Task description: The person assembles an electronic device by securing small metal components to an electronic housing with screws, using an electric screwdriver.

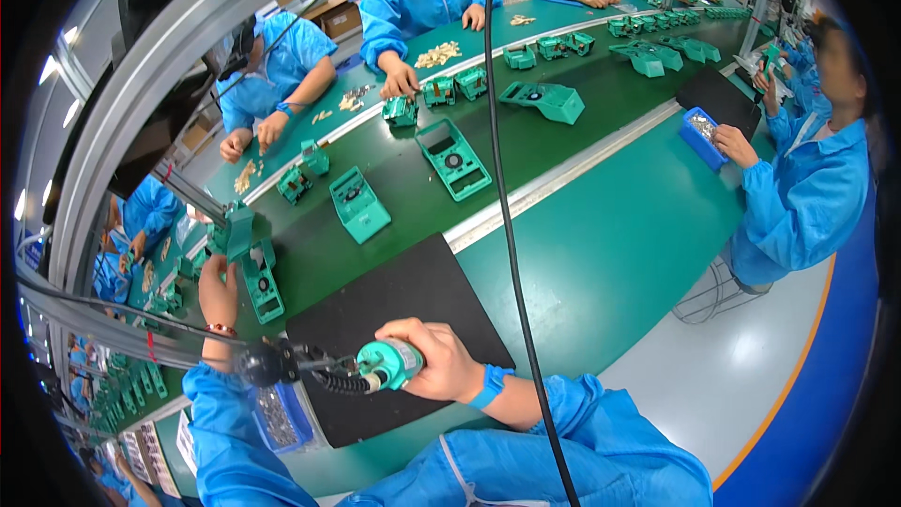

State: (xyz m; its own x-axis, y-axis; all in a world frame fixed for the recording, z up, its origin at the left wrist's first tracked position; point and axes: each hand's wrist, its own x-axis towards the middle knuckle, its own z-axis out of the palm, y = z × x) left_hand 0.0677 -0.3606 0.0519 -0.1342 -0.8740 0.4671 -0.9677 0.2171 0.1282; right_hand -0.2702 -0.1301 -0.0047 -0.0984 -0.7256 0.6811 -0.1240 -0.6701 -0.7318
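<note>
My right hand (436, 361) is wrapped round a green electric screwdriver (394, 363), held above a black mat, with a coiled black cord at its end. Farther left, my left hand (218, 296) reaches over the belt. Its fingers are bent together at the lower end of a green plastic housing (240, 230), which they seem to grip; the fingertips are partly hidden. Just right of that hand lies a longer green plastic case (262, 282) with a round dark dial. A blue tray of small metal parts (282, 418) stands near my left forearm.
The black mat (394, 338) lies on the green bench. Several green cases (359, 205) and small units (401, 112) sit on the dark green belt (413, 197). A black cable (511, 225) hangs across the view. Co-workers sit opposite; a person (798, 188) at right reaches into another blue tray (704, 136).
</note>
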